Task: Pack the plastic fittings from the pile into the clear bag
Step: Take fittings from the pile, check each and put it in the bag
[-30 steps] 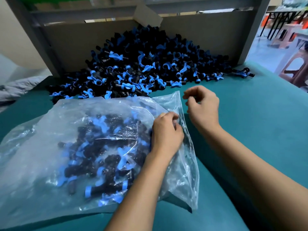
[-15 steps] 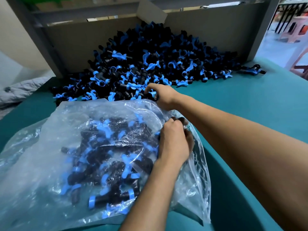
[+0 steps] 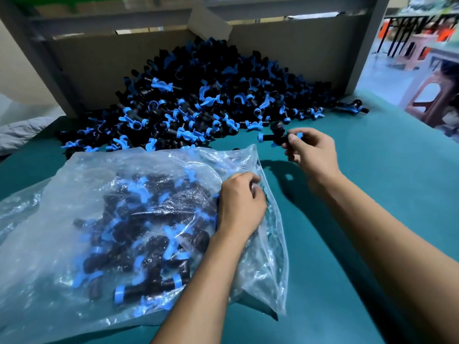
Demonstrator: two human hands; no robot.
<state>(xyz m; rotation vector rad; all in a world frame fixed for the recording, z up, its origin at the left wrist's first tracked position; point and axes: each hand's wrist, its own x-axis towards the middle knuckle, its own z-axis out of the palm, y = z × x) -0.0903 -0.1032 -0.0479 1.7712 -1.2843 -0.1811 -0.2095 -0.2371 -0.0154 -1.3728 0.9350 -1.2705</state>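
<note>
On the green table we log the following. At twelve o'clock: pile of black-and-blue plastic fittings, heaped against a cardboard wall. At eight o'clock: clear bag, lying flat, partly filled with the same fittings, its mouth toward three o'clock. At centre: our left hand, fingers curled and pinching the bag's plastic near the mouth. At one o'clock: our right hand, closed around one fitting, held above the table just beside the pile's near edge and apart from the bag. At two o'clock: a stray fitting, lying alone on the table. Beyond, at two o'clock: stool, partly seen.
</note>
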